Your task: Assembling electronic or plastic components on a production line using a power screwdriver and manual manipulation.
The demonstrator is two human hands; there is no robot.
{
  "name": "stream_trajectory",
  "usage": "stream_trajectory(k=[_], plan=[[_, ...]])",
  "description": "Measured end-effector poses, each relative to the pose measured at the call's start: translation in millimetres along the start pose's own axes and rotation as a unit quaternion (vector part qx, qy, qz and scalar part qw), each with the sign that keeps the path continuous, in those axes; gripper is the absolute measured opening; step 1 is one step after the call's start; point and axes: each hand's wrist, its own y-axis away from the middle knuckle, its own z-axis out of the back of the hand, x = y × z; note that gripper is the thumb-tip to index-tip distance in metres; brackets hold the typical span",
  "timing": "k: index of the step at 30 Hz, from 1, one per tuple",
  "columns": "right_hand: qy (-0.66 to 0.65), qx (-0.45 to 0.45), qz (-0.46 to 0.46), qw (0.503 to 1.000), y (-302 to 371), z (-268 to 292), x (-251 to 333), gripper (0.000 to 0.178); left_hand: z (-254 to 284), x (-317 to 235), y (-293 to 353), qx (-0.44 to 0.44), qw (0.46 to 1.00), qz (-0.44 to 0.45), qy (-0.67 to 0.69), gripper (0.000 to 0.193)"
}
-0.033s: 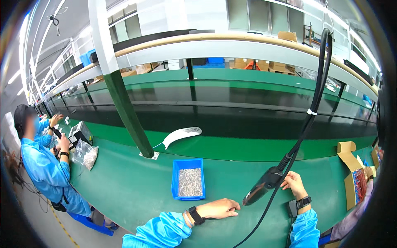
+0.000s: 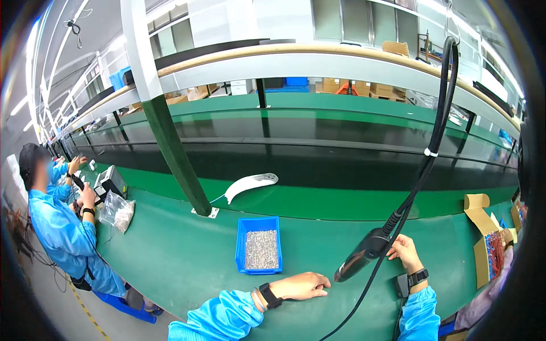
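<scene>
My left hand [image 2: 306, 286] rests low over the green bench, right of a blue bin [image 2: 241, 264] full of small metal parts [image 2: 261, 250]. Its fingers are loosely bent, with a gap between thumb and forefinger, and nothing shows in them. A black hand tool, likely an electric screwdriver [image 2: 364, 253], hangs tilted from a thick cable [image 2: 424, 165] between my hands. Just behind its cable is my right hand [image 2: 405, 253], fingers curled and tips drawn together. The cable partly covers those tips; whatever they hold is hidden. Both wrists wear black bands.
A green post [image 2: 176, 153] rises from the bench [image 2: 193, 273] behind the bin. Near it lies a white curved piece [image 2: 250, 184]. An open carton [image 2: 483, 250] with red wires stands at right. At left are a clear bag [image 2: 120, 216] and a co-worker in blue [image 2: 60, 221].
</scene>
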Motion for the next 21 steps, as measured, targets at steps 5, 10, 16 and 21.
stream_trajectory(k=[5, 10, 16, 21], plan=[[-0.001, -0.008, 0.003, 1.000, 1.3, -1.9, 2.0, 0.016, 0.0, 2.5, -0.8, 0.004, 1.000, -0.009, -0.010, 0.033], [-0.010, -0.009, 0.003, 1.000, 1.9, -1.5, -0.2, 0.016, -1.0, 1.9, -0.2, -0.004, 1.000, -0.015, -0.013, 0.033], [-0.013, -0.010, -0.004, 1.000, 2.7, -2.3, 3.4, 0.015, 2.0, -2.6, -0.8, 0.012, 1.000, 0.006, -0.005, 0.034], [-0.007, 0.005, 0.001, 1.000, 0.2, -1.2, 2.8, 0.014, 5.0, -6.1, -1.2, 0.017, 1.000, 0.025, -0.004, 0.034]])
